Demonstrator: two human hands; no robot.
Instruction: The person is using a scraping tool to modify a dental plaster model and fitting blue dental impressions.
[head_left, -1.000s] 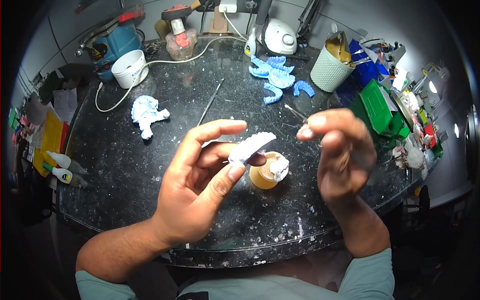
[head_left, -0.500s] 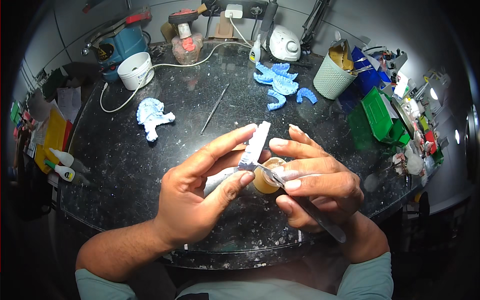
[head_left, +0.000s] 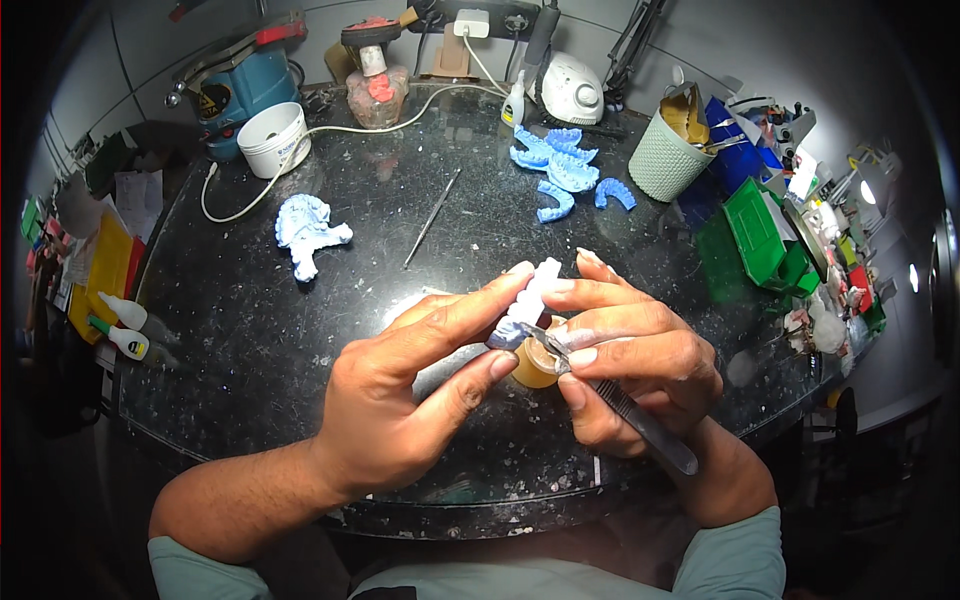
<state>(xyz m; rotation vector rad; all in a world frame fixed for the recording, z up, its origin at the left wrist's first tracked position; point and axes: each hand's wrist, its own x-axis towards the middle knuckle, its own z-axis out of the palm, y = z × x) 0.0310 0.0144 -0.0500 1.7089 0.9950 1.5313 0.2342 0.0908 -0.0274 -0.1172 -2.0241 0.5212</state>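
Observation:
Between the thumb and fingers of my left hand [head_left: 395,385] is a small whitish dental model piece [head_left: 512,330], tilted with one end up. My right hand [head_left: 645,355] grips a scalpel [head_left: 645,425] with a dark grey, ribbed handle slanting down to the right. Its blade end meets the lower part of the piece; the exact contact is hard to make out. Fingertips of the right hand are close to the upper end of the piece. Partly hidden beneath both hands stands a small yellowish jar [head_left: 535,372].
A pale blue dental impression [head_left: 308,235] lies at the left, a thin metal tool [head_left: 432,218] centrally, and several blue impressions [head_left: 560,158] farther back. A white tub [head_left: 273,145] and cable [head_left: 400,122] are back left; a pale green basket [head_left: 665,160] and green bin [head_left: 755,235] are at right.
The dental piece has turned in my left hand, showing a more uneven side, and both hands have shifted slightly right. The scalpel stays against its lower part.

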